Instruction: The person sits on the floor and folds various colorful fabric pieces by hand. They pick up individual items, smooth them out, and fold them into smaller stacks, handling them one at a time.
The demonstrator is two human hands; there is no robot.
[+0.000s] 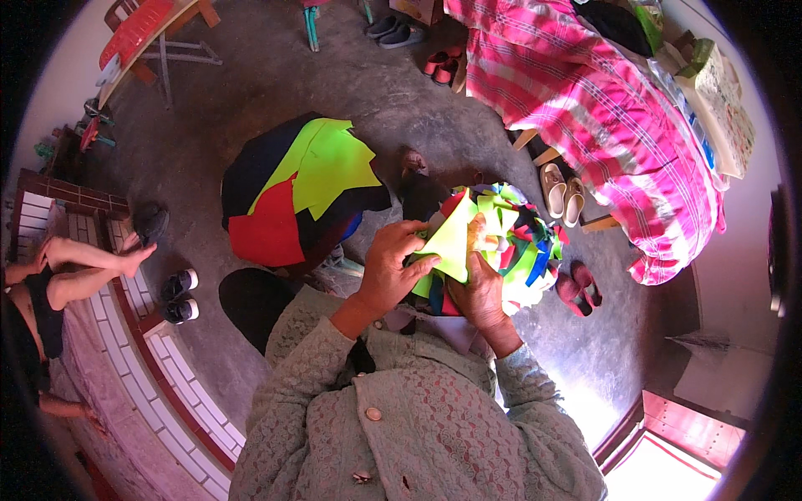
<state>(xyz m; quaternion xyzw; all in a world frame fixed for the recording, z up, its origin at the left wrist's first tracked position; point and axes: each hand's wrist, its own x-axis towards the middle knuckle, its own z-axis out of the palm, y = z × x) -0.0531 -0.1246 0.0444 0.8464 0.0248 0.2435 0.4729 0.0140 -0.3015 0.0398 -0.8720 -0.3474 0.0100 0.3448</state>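
Note:
Over my lap, a neon yellow-green piece of cloth (452, 240) is pinched between my two hands. My left hand (389, 265) grips its left edge, with thumb and fingers closed on it. Opposite, my right hand (481, 288) is closed on the cloth's right side, thumb up. Just beyond the right hand lies a heaped pile of small cloth scraps (528, 265) in yellow-green, red, dark blue and white. Ahead to the left, larger cloths are spread in a layered stack: a yellow-green cloth (326, 167), a red cloth (266, 227) and a dark navy cloth (251, 163).
A bed or table under a pink checked cover (576, 108) stands at the right, with beige shoes (561, 196) and dark red shoes (579, 288) nearby. Black sneakers (180, 296) are on the floor at left. Another person's bare legs (92, 267) extend from the left edge.

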